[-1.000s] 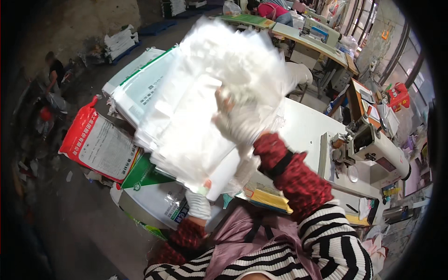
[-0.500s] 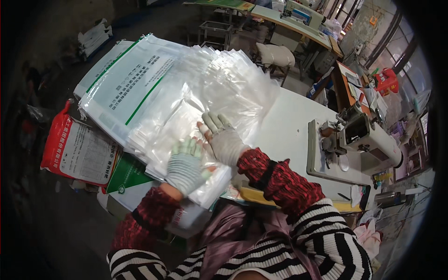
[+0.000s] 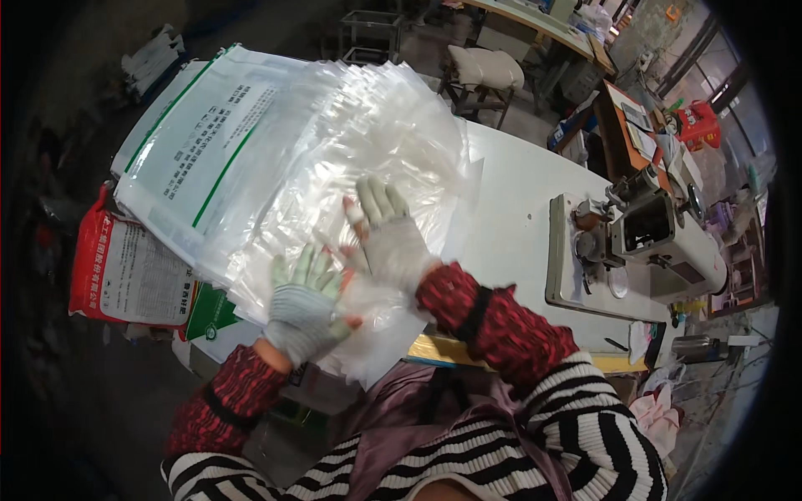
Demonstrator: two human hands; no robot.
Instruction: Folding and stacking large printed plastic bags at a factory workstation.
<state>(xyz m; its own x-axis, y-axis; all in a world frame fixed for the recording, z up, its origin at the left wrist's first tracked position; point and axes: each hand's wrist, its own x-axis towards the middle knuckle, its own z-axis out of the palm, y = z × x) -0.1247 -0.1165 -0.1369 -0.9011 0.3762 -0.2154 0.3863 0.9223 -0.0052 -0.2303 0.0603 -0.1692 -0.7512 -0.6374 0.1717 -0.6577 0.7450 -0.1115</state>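
A fanned stack of clear plastic liner bags (image 3: 342,159) spreads over the table, overlapping a pile of pale blue-white printed sacks (image 3: 196,146) with green stripes. My left hand (image 3: 307,311), in a grey-green glove with bare fingertips showing, lies on the near part of the liners with its fingers spread. Just right of it and a little farther away, my right hand (image 3: 391,235) rests on the same film in a pale glove, fingers stretched out and apart. Neither hand grips anything visible. Film around the left hand is wrinkled and shiny.
On the right of the white table (image 3: 514,225) stands an industrial sewing machine (image 3: 660,242). A red-and-white sack (image 3: 129,275) leans at the left. Beyond the table are a padded stool (image 3: 484,71) and a brown desk (image 3: 626,134) with papers.
The view has shifted slightly, so the stack appears farther left and higher. My left hand has slid a little left and nearer me on the film. Fingers of both hands are spread wider.
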